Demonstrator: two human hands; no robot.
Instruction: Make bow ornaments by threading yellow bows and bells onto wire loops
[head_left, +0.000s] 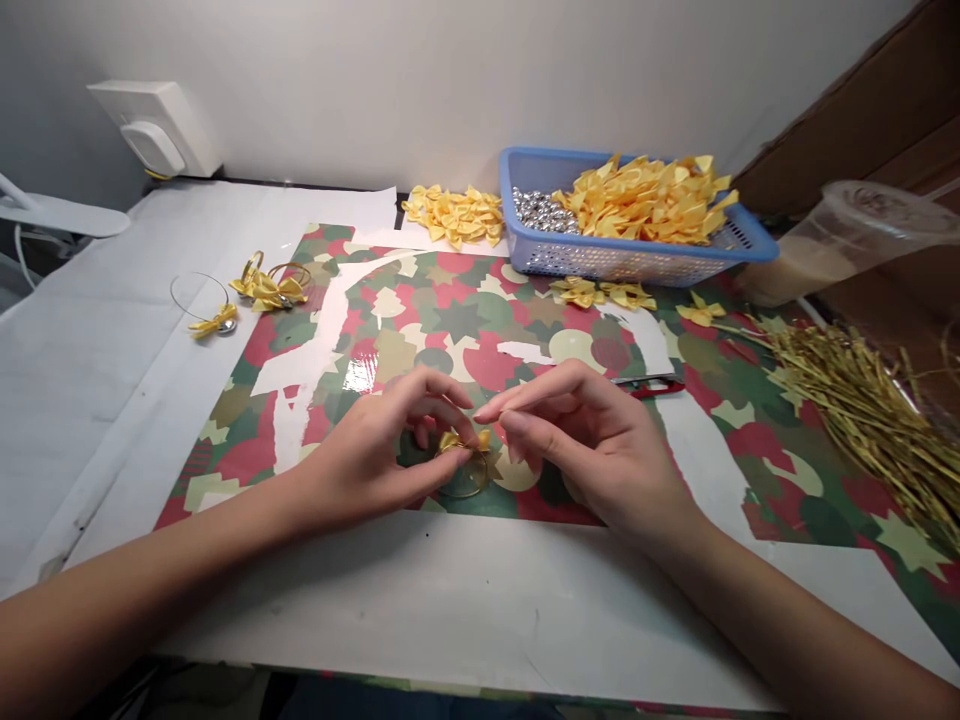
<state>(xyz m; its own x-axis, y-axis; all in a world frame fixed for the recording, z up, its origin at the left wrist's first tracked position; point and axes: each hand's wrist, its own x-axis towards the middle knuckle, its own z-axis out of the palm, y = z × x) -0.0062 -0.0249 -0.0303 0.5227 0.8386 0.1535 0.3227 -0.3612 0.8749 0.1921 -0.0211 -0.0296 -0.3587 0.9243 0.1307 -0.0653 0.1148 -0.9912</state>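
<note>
Both my hands meet over the middle of the patterned paper [450, 330]. My left hand [382, 450] pinches a small yellow ribbon bow [459, 441] that sits on a thin gold wire loop [466, 478]. My right hand [585, 440] is beside it, fingers drawn together, fingertips touching the bow's right side. What the right fingers hold is hidden. Red-handled scissors [651, 384] lie just behind my right hand.
A blue basket [637, 262] at the back holds yellow bows and silver beads. More bows [456, 213] lie left of it. Finished bow loops [262, 288] rest at the left. Gold wire ties [862, 410] pile at the right, beside a plastic cup [847, 240].
</note>
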